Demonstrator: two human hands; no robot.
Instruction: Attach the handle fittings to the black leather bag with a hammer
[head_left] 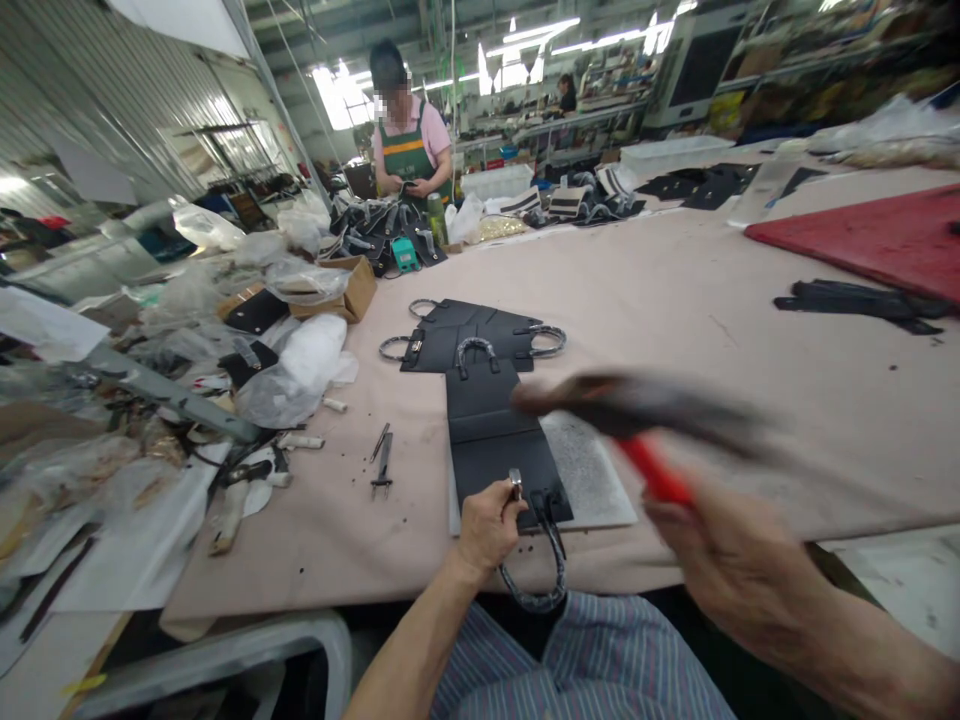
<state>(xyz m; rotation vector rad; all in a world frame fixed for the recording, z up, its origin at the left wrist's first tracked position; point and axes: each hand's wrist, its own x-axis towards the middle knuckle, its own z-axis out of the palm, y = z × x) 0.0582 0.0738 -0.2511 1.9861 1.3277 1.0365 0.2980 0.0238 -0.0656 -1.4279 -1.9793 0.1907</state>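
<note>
My right hand [727,530] grips the red handle of a hammer [637,400], raised to the right and smeared by motion. A short metal punch [515,482] stands on a black bag panel [487,440], pinched in the closed fingers of my left hand [489,522]. The panel has a wrapped handle at its far end and another wrapped handle [551,590] hanging over the table edge towards my lap. Under the panel lies a pale board [596,480], showing at its right side. I cannot make out the punch's tip.
More black panels with handles [442,335] lie just beyond. A forked metal tool [383,465] rests to the left, near plastic bags [292,370] and a cardboard box [356,290]. On the right are black strips [855,300] and a red board [870,235]. A co-worker [412,145] stands across the table.
</note>
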